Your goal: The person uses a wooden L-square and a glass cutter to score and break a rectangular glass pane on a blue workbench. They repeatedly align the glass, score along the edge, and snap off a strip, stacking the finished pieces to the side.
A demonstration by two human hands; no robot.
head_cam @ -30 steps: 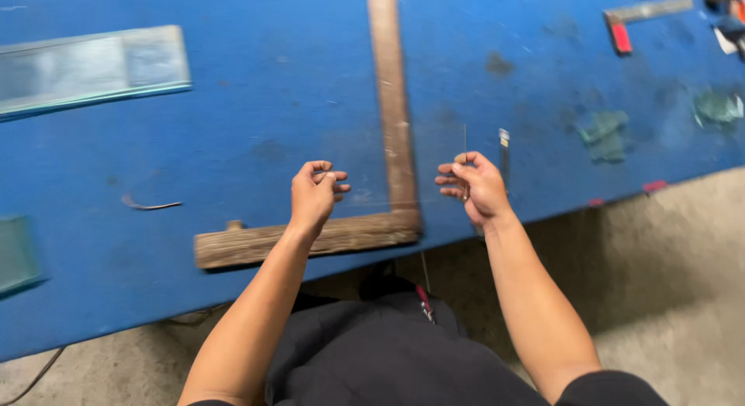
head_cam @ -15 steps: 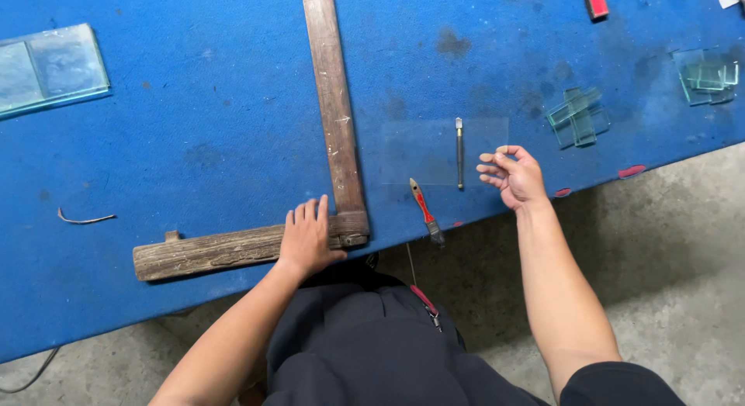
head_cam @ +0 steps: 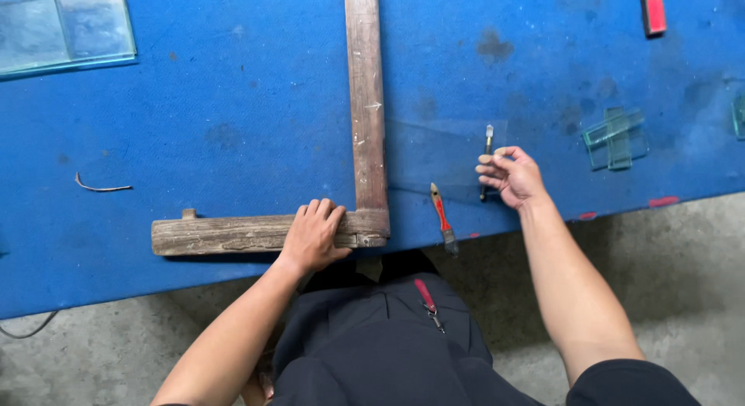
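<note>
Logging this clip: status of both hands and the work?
Left hand flat on wooden square. Right hand at glass cutter, grip unclear. Clear glass sheet beside square; red-handled brush alongside.

A wooden square [head_cam: 365, 142] lies on the table [head_cam: 233, 103], a glass sheet [head_cam: 446, 158] right of it, a brush [head_cam: 442, 217] nearer.

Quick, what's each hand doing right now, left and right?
Left hand: open, flat on the wooden square.
Right hand: loosely curled at the slim metal tool; grip cannot be told.
</note>
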